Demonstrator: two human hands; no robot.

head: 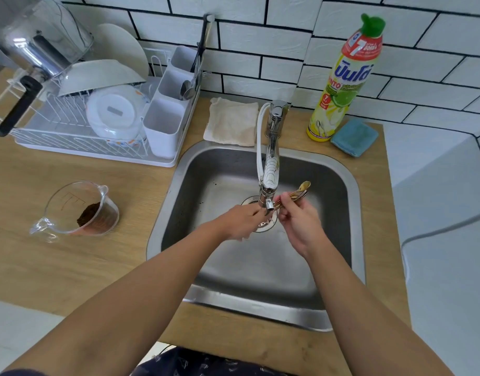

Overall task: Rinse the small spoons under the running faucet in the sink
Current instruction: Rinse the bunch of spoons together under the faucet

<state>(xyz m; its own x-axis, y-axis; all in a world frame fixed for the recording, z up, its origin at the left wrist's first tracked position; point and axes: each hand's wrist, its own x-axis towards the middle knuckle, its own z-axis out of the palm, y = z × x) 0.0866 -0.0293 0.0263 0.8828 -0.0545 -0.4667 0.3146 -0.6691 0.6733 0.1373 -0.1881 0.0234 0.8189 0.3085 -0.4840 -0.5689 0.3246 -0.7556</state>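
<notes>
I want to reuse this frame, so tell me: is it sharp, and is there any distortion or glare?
Head view: wide-angle bending curves the wall tiles and counter edge; soft glare on the sink rim and faucet; the spoons and both hands, left hand, right hand, look slightly soft; the water stream is hard to make out.

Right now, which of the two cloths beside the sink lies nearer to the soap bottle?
The folded blue cloth, right beside the soap bottle. The beige cloth lies across the faucet, toward the dish rack.
</notes>
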